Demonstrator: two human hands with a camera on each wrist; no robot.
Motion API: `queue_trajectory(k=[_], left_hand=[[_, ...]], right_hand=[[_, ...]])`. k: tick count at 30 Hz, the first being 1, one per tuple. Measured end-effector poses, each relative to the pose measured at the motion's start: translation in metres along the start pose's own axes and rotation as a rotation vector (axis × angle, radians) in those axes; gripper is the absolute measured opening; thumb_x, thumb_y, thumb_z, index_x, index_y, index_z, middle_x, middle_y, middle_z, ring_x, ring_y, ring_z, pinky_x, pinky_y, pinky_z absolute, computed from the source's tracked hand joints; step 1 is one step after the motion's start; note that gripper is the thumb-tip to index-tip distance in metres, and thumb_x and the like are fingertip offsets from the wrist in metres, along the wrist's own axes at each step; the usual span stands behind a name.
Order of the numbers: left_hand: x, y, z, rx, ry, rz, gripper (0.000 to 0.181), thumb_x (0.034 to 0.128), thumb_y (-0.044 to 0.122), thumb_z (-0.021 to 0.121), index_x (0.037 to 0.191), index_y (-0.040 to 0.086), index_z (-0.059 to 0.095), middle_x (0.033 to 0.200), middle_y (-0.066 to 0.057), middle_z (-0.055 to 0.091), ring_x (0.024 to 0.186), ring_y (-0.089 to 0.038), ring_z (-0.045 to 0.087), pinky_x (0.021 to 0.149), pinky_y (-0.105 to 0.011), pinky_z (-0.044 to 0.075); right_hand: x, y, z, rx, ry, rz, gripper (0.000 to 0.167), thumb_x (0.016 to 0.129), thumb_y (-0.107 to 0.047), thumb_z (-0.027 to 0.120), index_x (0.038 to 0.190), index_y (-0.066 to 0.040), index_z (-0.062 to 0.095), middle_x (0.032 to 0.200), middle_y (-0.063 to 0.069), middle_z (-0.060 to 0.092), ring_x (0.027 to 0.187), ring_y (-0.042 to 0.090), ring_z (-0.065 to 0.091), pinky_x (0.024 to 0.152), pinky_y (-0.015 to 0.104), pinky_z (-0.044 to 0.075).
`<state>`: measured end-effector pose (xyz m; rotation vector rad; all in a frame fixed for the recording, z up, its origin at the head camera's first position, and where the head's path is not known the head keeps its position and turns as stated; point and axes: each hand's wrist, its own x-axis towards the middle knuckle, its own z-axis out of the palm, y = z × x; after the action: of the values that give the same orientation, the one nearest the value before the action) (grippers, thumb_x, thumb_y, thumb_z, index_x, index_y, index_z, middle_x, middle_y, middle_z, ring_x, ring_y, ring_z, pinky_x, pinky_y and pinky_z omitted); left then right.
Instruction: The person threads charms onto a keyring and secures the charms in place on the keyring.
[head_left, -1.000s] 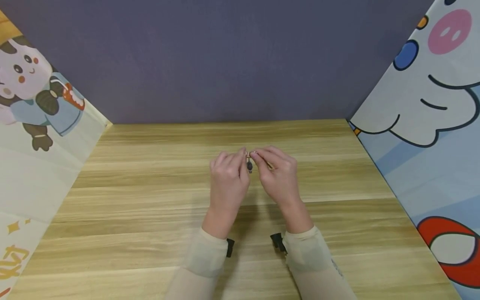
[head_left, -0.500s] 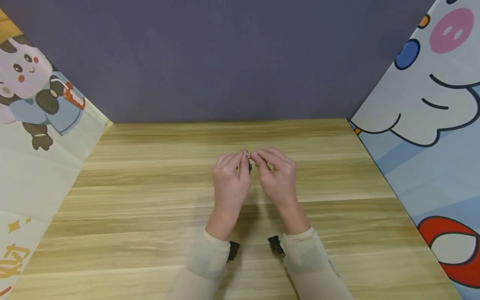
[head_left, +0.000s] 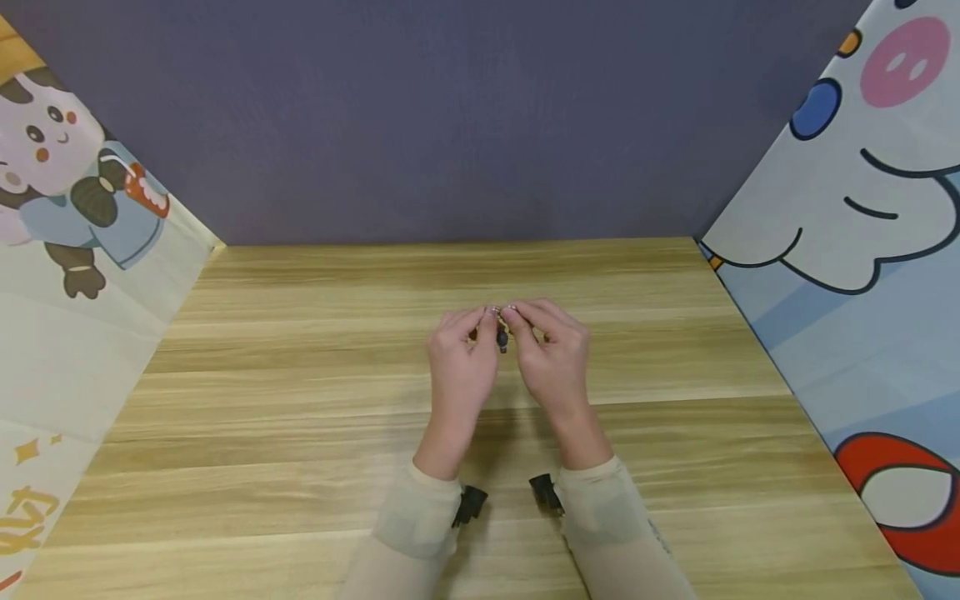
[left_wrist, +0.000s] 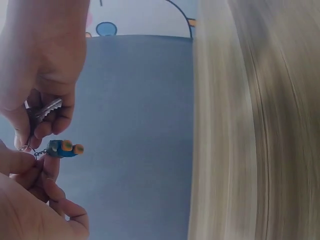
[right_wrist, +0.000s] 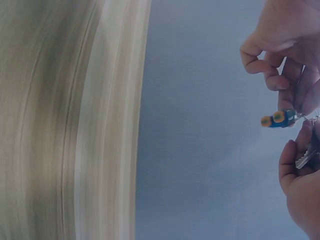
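Both hands meet fingertip to fingertip above the table. My left hand (head_left: 465, 367) pinches a thin metal key ring (left_wrist: 27, 149) between thumb and finger, its other fingers curled loosely. From a short chain beside it hangs a small blue charm with orange ends (left_wrist: 65, 148), seen as a dark charm (head_left: 502, 339) between the hands in the head view. My right hand (head_left: 557, 362) grips a silver key (right_wrist: 306, 157) in its curled fingers, its thumb and fingertip at the ring. Fingers hide part of the ring, so whether the key is threaded on it cannot be told.
Beneath the hands lies a wood-grain table (head_left: 300, 467). A dark blue-grey panel (head_left: 450, 125) stands along its back edge, with printed cartoon panels on the left (head_left: 82, 350) and right (head_left: 840, 350). Dark devices stick out from both wrists.
The hands have drawn slightly closer together, the left shifting right. The charm, partly covered by the left thumb half a second ago, shows more fully between the hands.
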<state>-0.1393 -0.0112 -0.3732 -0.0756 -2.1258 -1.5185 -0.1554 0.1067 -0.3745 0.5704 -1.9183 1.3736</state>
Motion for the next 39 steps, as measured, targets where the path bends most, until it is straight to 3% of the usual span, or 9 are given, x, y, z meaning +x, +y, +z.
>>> queue_trajectory(k=[4, 11, 17, 22, 27, 30, 34, 36, 39], left_hand=[[0.001, 0.001, -0.001, -0.084, -0.032, -0.141, 0.02, 0.1031, 0.011, 0.066, 0.108, 0.003, 0.084, 0.093, -0.013, 0.081, 0.077, -0.016, 0.057, 0.064, -0.022, 0.044], [0.001, -0.001, -0.001, -0.146, -0.055, -0.253, 0.02, 0.1038, 0.015, 0.066, 0.107, 0.008, 0.085, 0.099, -0.01, 0.084, 0.081, -0.016, 0.065, 0.067, -0.024, 0.051], [0.001, -0.003, 0.0, -0.135, -0.073, -0.269, 0.021, 0.1035, 0.016, 0.067, 0.1, 0.009, 0.086, 0.085, -0.011, 0.078, 0.071, -0.014, 0.058, 0.058, -0.021, 0.044], [0.001, -0.004, -0.002, -0.098, -0.151, -0.26, 0.025, 0.1059, 0.018, 0.064, 0.096, 0.009, 0.085, 0.077, -0.012, 0.069, 0.065, -0.014, 0.051, 0.054, -0.02, 0.038], [0.003, -0.005, -0.005, -0.063, -0.236, -0.243, 0.023, 0.1073, 0.019, 0.062, 0.114, 0.007, 0.08, 0.088, -0.011, 0.075, 0.068, -0.015, 0.056, 0.053, -0.021, 0.041], [0.004, -0.008, -0.007, 0.035, -0.224, -0.115, 0.024, 0.1047, 0.015, 0.064, 0.124, 0.007, 0.076, 0.099, -0.01, 0.08, 0.078, -0.018, 0.062, 0.061, -0.024, 0.047], [0.004, -0.012, -0.007, 0.291, -0.101, 0.232, 0.018, 0.0989, 0.009, 0.072, 0.114, 0.005, 0.08, 0.103, -0.009, 0.082, 0.09, -0.026, 0.068, 0.078, -0.034, 0.057], [0.003, -0.013, -0.007, 0.394, -0.024, 0.373, 0.014, 0.0964, 0.008, 0.075, 0.108, 0.005, 0.081, 0.103, -0.01, 0.082, 0.09, -0.028, 0.071, 0.08, -0.039, 0.059], [0.003, -0.015, -0.006, 0.468, 0.04, 0.468, 0.01, 0.0954, 0.008, 0.076, 0.104, 0.007, 0.081, 0.1, -0.009, 0.083, 0.086, -0.027, 0.071, 0.075, -0.039, 0.058]], right_hand=[[-0.002, 0.002, 0.002, 0.024, 0.003, 0.019, 0.008, 0.093, 0.002, 0.078, 0.096, 0.009, 0.082, 0.09, 0.022, 0.079, 0.08, 0.035, 0.077, 0.077, 0.014, 0.057], [-0.006, 0.006, 0.005, 0.089, -0.003, 0.05, 0.008, 0.093, 0.003, 0.077, 0.096, 0.009, 0.081, 0.089, 0.022, 0.078, 0.08, 0.035, 0.075, 0.076, 0.014, 0.058], [-0.006, 0.007, 0.005, 0.101, -0.008, 0.077, 0.008, 0.095, 0.002, 0.076, 0.095, 0.009, 0.081, 0.089, 0.022, 0.078, 0.08, 0.027, 0.075, 0.076, 0.015, 0.059], [-0.006, 0.009, 0.0, 0.05, -0.044, 0.1, 0.008, 0.095, 0.001, 0.077, 0.095, 0.008, 0.082, 0.09, 0.02, 0.079, 0.079, 0.024, 0.073, 0.072, 0.013, 0.054], [-0.005, 0.012, -0.005, -0.029, -0.105, 0.131, 0.008, 0.095, -0.002, 0.078, 0.096, 0.004, 0.083, 0.09, 0.016, 0.08, 0.077, 0.026, 0.074, 0.069, 0.014, 0.051], [-0.003, 0.012, -0.008, -0.072, -0.137, 0.137, 0.008, 0.094, -0.003, 0.078, 0.096, 0.004, 0.083, 0.09, 0.016, 0.08, 0.075, 0.027, 0.074, 0.068, 0.018, 0.052], [-0.002, 0.012, -0.01, -0.111, -0.164, 0.139, 0.008, 0.094, -0.003, 0.079, 0.095, 0.004, 0.083, 0.09, 0.015, 0.081, 0.075, 0.026, 0.074, 0.069, 0.022, 0.055], [-0.001, 0.012, -0.011, -0.12, -0.177, 0.142, 0.008, 0.094, -0.003, 0.079, 0.096, 0.003, 0.083, 0.09, 0.015, 0.081, 0.076, 0.026, 0.075, 0.069, 0.023, 0.057], [0.0, 0.011, -0.012, -0.125, -0.193, 0.141, 0.009, 0.095, -0.004, 0.078, 0.096, 0.003, 0.083, 0.089, 0.014, 0.081, 0.076, 0.025, 0.076, 0.07, 0.025, 0.059]])
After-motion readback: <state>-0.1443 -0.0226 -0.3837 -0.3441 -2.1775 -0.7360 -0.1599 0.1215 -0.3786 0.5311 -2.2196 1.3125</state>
